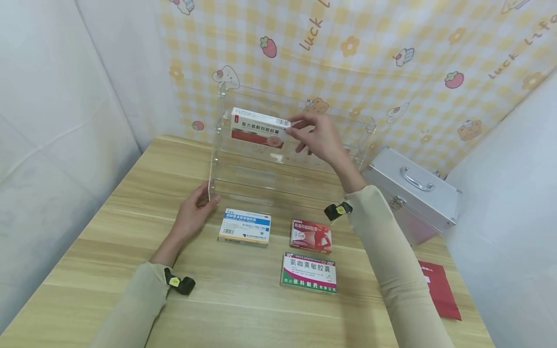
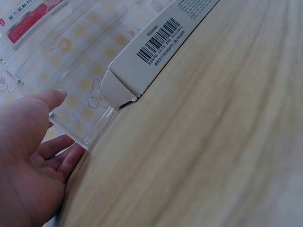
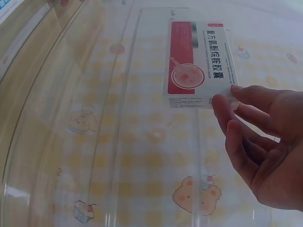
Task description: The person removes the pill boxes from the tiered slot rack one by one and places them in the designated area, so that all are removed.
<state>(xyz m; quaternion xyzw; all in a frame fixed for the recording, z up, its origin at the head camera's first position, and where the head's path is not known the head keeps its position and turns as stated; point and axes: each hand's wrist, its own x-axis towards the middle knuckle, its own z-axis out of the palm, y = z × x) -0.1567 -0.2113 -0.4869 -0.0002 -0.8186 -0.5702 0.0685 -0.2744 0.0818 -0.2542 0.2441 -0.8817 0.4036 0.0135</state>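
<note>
A clear tiered display rack point(image 1: 278, 186) stands upright on the wooden table. My left hand point(image 1: 194, 212) holds its lower left side panel, thumb on one face and fingers on the other, as the left wrist view shows. High on the rack is a white and red medicine box point(image 1: 259, 129), lengthwise along the upper tier. My right hand point(image 1: 319, 137) pinches this box at its right end between thumb and fingers; the other fingers are loosely bent. Whether the box bears fully on the tier, I cannot tell. The rack's right side is partly behind my right forearm.
Before the rack lie a blue and white medicine box point(image 1: 244, 227), a red medicine box point(image 1: 311, 236) and a green and white medicine box point(image 1: 309, 272). To the right stands a silver case point(image 1: 411, 188) with a handle, and a red packet point(image 1: 441, 290) lies near the table's right edge.
</note>
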